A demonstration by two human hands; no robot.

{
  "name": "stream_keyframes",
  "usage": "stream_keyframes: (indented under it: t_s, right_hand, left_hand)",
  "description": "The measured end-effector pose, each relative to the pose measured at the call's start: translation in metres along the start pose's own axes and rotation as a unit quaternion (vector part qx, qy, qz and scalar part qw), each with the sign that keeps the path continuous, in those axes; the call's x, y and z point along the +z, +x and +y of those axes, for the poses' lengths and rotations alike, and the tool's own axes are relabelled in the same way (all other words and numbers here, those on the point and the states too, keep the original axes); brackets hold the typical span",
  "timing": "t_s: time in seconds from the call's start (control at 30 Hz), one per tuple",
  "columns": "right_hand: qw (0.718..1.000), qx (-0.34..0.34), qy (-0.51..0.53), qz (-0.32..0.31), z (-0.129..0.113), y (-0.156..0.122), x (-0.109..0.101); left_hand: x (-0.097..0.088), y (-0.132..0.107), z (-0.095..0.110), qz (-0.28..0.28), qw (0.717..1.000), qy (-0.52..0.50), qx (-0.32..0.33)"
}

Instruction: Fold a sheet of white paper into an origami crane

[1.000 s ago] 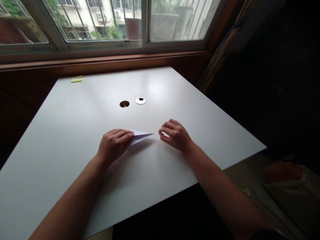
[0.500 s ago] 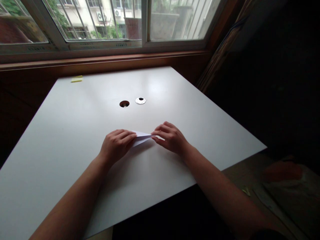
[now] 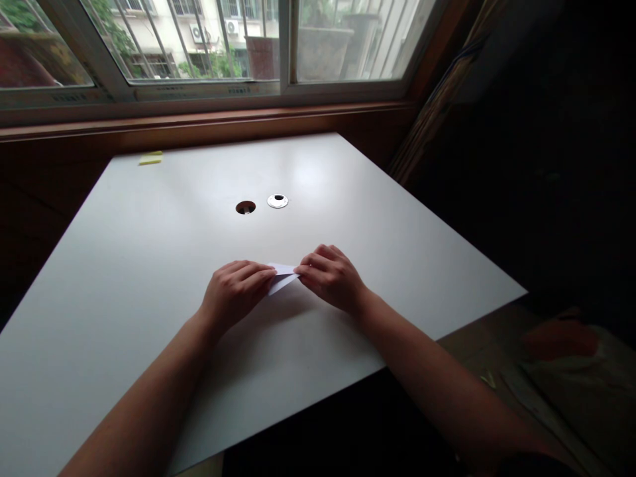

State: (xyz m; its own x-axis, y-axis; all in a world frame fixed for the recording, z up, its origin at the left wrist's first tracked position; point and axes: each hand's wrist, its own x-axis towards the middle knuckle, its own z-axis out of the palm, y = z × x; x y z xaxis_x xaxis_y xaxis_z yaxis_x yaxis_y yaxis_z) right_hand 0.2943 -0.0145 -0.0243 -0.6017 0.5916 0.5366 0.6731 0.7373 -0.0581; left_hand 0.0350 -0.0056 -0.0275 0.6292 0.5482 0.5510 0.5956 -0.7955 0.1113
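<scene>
My left hand (image 3: 237, 285): pinching folded paper (image 3: 283, 279) at its 9 o'clock end | my right hand (image 3: 328, 273): pinching its 3 o'clock tip | hole (image 3: 245, 208) in tabletop (image 3: 134, 265): 11 o'clock from paper

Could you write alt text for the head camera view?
A person's left hand and right hand hold a folded white paper over a white table. Beyond are a round hole, a pale disc, something yellow and a window.

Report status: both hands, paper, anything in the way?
Left hand holding folded paper at left. Right hand pinching its right end. Round hole, round cover farther back, apart from paper.
</scene>
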Motion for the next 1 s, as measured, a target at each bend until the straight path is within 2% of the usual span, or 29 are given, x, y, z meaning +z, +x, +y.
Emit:
stream_keyframes:
  t_s: [0.33, 0.57, 1.0]
  right_hand:
    - [0.998, -0.022, 0.056, 0.001, 0.002, -0.001, 0.003]
    - [0.999, -0.021, 0.033, 0.030, 0.002, -0.002, 0.003]
    - [0.997, 0.025, 0.049, 0.055, 0.003, -0.005, 0.003]
  left_hand:
    - [-0.004, 0.000, 0.001, 0.032, 0.999, -0.031, -0.007]
    - [-0.003, -0.001, -0.001, 0.035, 0.998, -0.058, -0.005]
    - [-0.011, -0.003, -0.008, 0.076, 0.997, -0.014, 0.015]
